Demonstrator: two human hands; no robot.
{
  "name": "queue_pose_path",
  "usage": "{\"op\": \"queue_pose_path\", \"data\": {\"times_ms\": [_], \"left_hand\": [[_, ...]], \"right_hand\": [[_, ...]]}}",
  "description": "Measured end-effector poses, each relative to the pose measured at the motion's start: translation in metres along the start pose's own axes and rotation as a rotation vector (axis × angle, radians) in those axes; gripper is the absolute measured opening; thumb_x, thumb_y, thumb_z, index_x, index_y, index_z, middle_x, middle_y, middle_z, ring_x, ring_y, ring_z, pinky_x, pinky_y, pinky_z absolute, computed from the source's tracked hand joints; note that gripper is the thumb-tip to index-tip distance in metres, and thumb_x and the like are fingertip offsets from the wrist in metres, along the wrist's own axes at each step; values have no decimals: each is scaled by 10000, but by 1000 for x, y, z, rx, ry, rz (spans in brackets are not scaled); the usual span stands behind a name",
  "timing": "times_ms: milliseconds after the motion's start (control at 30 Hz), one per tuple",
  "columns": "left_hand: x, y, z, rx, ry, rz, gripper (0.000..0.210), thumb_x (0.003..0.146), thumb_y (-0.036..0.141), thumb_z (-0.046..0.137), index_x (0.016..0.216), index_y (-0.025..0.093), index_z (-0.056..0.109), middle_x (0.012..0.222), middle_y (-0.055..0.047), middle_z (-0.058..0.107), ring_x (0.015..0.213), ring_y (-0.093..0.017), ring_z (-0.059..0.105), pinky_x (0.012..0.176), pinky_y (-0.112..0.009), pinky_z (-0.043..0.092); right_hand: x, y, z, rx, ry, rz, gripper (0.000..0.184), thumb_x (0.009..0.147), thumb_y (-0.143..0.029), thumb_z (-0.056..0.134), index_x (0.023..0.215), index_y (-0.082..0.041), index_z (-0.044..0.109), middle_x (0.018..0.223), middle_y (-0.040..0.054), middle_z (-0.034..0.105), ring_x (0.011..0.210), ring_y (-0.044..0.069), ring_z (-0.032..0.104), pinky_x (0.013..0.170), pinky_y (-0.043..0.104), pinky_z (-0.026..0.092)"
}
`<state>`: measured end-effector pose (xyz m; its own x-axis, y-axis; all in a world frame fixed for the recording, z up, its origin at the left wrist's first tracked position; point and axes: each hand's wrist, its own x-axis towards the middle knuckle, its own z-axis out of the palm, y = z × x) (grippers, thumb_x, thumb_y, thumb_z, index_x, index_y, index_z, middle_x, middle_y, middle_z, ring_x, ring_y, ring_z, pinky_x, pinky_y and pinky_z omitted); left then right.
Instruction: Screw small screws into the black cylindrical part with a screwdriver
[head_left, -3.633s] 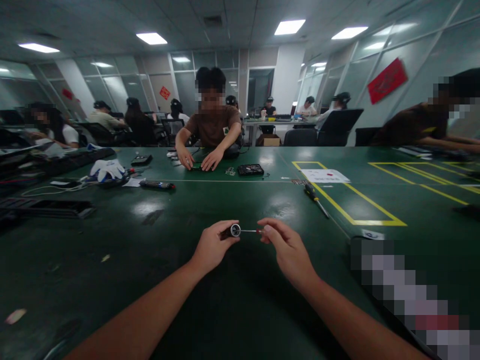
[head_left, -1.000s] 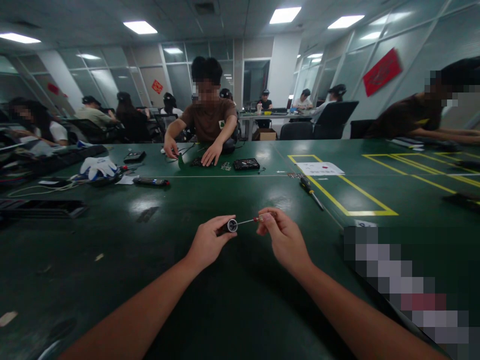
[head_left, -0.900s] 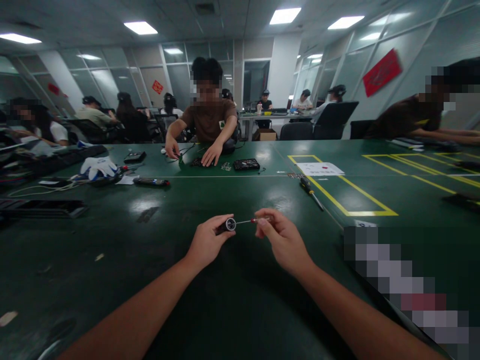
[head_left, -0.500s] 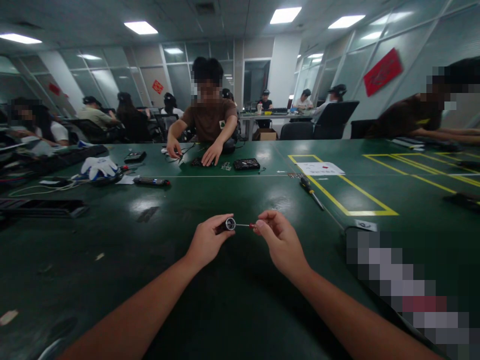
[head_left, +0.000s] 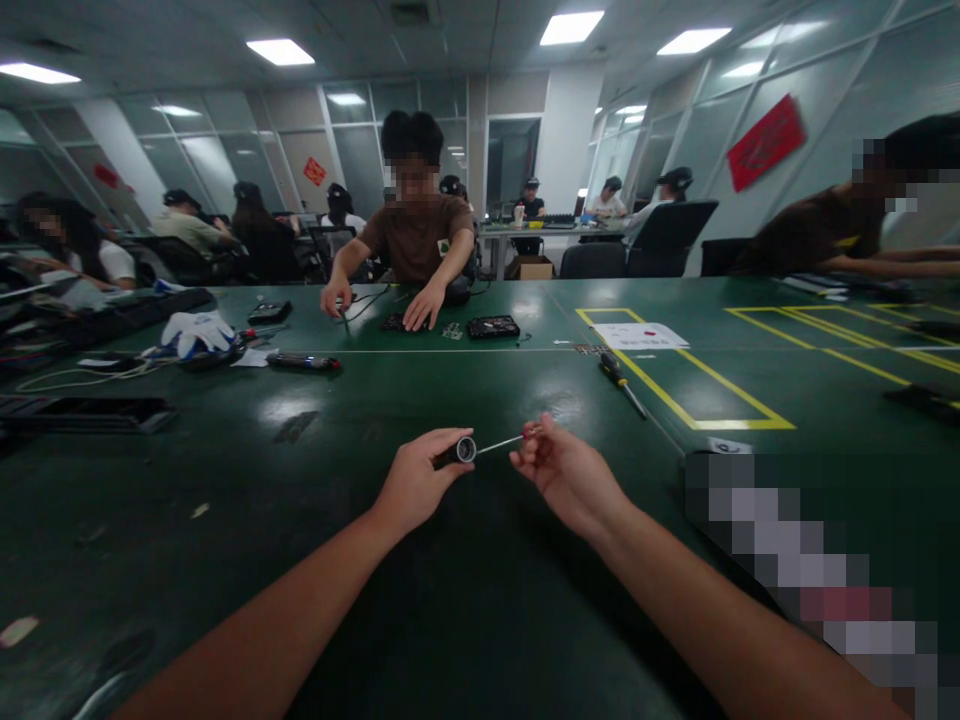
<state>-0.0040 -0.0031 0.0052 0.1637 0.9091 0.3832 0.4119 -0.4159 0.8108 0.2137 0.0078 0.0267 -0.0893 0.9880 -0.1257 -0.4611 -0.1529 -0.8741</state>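
Note:
My left hand (head_left: 416,485) is closed around a dark cylindrical thing with a silver-rimmed round end (head_left: 466,450), which faces me. In my right hand (head_left: 574,480) is a small red-handled screwdriver (head_left: 501,445), pinched at its handle. Its thin metal shaft points left and slightly down, with the tip close to the cylinder's rim. I cannot tell whether the tip touches it. Both hands are above the dark green table (head_left: 420,640). Most of the cylinder is hidden by my left fingers.
A yellow-and-black screwdriver (head_left: 622,384) lies beyond my right hand, beside a white paper (head_left: 641,336). Another screwdriver-like tool (head_left: 304,363) and white-blue gloves (head_left: 196,335) are at left. Opposite, a person (head_left: 420,240) handles dark parts near a black case (head_left: 493,328).
My right hand has turned and its pinch on the screwdriver has risen slightly to the right, so the shaft now slants. My left hand stays nearly still. The person opposite moved one hand left.

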Motion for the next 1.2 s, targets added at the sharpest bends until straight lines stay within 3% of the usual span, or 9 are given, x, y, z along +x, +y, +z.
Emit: {"op": "queue_pose_path", "data": {"times_ms": [233, 567, 700, 800, 867, 967, 1100, 1200], "left_hand": [[0, -7, 3, -64, 0, -27, 457, 813, 143, 747, 1255, 253, 710, 1290, -55, 702, 1188, -225, 664, 1076, -448, 523], [0, -4, 3, -53, 16, -45, 452, 794, 111, 753, 1229, 229, 723, 1255, -59, 719, 1147, -221, 685, 1047, -427, 543], [0, -5, 2, -42, 30, -45, 440, 801, 121, 748, 1221, 248, 729, 1252, -54, 721, 1141, -227, 690, 1054, -441, 539], [0, -5, 1, -40, 35, -53, 431, 803, 122, 746, 1216, 244, 729, 1238, -55, 725, 1120, -225, 697, 1042, -438, 546], [0, -6, 1, -49, 40, -54, 434, 797, 122, 752, 1214, 239, 728, 1236, -54, 725, 1118, -222, 698, 1043, -433, 545], [0, -7, 1, -45, 33, -51, 437, 800, 124, 750, 1221, 242, 725, 1242, -52, 721, 1136, -224, 689, 1051, -439, 540], [0, -5, 1, -6, 25, -40, 443, 803, 119, 745, 1226, 248, 725, 1235, -53, 725, 1133, -227, 687, 1058, -451, 533], [-1, -3, 1, 9, 15, -45, 440, 803, 111, 743, 1222, 244, 728, 1238, -55, 726, 1145, -227, 682, 1060, -445, 531]], "right_hand": [[-2, 4, 0, -172, 50, -255, 326, 848, -525, 728, 907, -205, 702, 846, 33, 675, 745, 174, 636, 800, 374, 568], [-7, 4, 4, -415, -12, -388, 292, 897, -491, 686, 962, -206, 705, 808, 18, 679, 743, 168, 635, 754, 335, 522], [-15, 0, 7, -462, -124, -375, 234, 893, -442, 692, 1020, -245, 683, 757, -17, 633, 639, 152, 577, 635, 307, 488], [-20, -2, 8, -491, -195, -390, 228, 861, -447, 736, 986, -261, 692, 830, -3, 654, 716, 168, 595, 667, 308, 489], [-22, -3, 7, -536, -210, -421, 271, 906, -518, 663, 942, -256, 722, 812, 9, 651, 726, 179, 591, 685, 323, 485], [-24, -5, 8, -600, -192, -448, 401, 977, -556, 518, 908, -243, 760, 774, 26, 655, 722, 192, 595, 699, 345, 481], [-23, -4, 9, -543, -112, -408, 219, 913, -431, 634, 1000, -248, 717, 833, 15, 680, 770, 198, 628, 742, 349, 497], [-20, -2, 9, -430, -50, -399, 181, 858, -390, 701, 944, -236, 659, 836, 4, 667, 771, 186, 626, 751, 337, 504]]}}
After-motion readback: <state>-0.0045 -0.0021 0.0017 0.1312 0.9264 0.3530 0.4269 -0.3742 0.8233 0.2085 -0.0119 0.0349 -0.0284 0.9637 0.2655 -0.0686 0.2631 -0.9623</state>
